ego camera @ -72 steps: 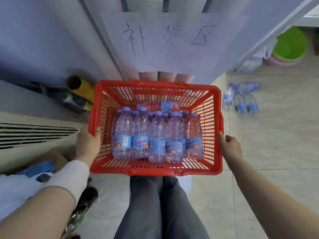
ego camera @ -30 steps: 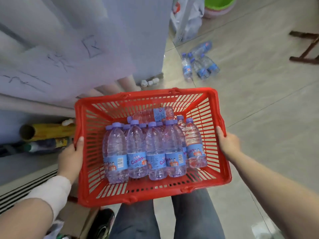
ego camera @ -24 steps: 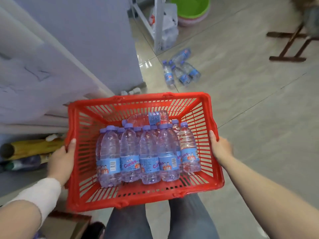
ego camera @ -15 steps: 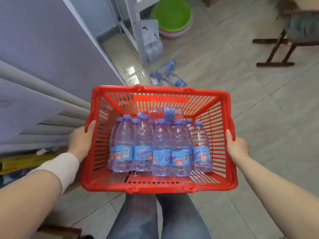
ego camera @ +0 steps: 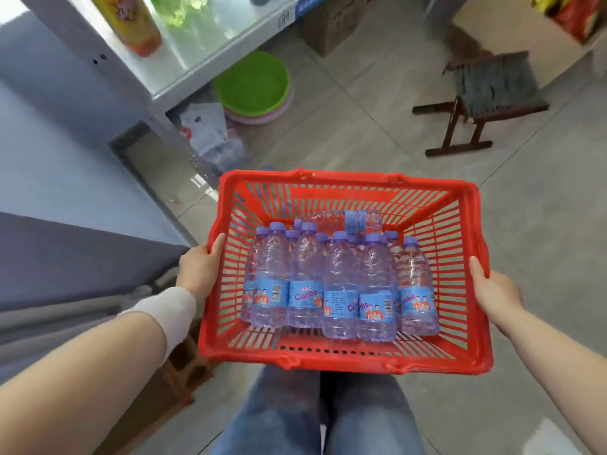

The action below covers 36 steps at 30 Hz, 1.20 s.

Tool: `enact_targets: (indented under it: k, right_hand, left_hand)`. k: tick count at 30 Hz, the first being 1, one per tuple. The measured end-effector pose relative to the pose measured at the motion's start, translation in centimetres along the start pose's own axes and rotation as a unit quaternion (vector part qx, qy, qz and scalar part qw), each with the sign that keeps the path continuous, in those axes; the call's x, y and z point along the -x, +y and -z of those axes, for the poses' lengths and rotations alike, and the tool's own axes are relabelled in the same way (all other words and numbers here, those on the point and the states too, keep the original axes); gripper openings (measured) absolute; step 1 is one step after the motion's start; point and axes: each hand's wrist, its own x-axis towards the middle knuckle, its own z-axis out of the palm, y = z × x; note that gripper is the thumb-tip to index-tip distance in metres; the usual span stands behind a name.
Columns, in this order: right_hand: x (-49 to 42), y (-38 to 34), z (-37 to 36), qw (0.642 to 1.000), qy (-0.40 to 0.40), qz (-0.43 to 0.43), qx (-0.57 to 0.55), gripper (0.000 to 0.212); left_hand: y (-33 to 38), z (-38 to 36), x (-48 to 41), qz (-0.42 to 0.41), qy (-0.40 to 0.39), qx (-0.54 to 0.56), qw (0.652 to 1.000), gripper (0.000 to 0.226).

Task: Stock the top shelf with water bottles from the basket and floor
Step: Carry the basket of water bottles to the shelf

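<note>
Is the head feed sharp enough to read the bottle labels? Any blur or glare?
Head view: clear purple-capped water bottles in the red slatted plastic basket are sharp, labels legible; the wooden stool and top right corner are motion-blurred; light glares off the glass shelf top left; wide-angle bending at the edges.

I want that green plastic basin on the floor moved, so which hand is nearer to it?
Left. The left hand grips the red plastic basket's rim on the green basin's side; the right hand grips the opposite rim, farther off.
</note>
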Motion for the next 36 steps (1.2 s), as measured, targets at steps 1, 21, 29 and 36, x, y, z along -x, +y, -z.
enact_targets:
  k: [1, 21, 29, 36]
  right_hand:
    - [-1.3, -0.3, 0.7, 1.0, 0.001, -0.01, 0.003, 0.065]
    - [-28.3, -14.9, 14.2, 0.995, -0.073, 0.056, 0.05, 0.066]
    - [-36.6, -23.7, 15.2, 0.987, -0.092, 0.099, 0.083, 0.059]
    - [-45.0, -30.3, 12.1, 0.981, -0.103, 0.11, 0.123, 0.062]
  left_hand:
    - [1.5, -0.6, -0.8, 0.003, -0.004, -0.01, 1.0, 0.054]
    - [23.4, -7.5, -10.1, 0.095, 0.047, 0.082, 0.991, 0.054]
    - [26.0, -9.8, -17.7, 0.155, 0.056, 0.119, 0.979, 0.056]
    - [27.3, -13.4, -23.2, 0.209, 0.073, 0.157, 0.962, 0.052]
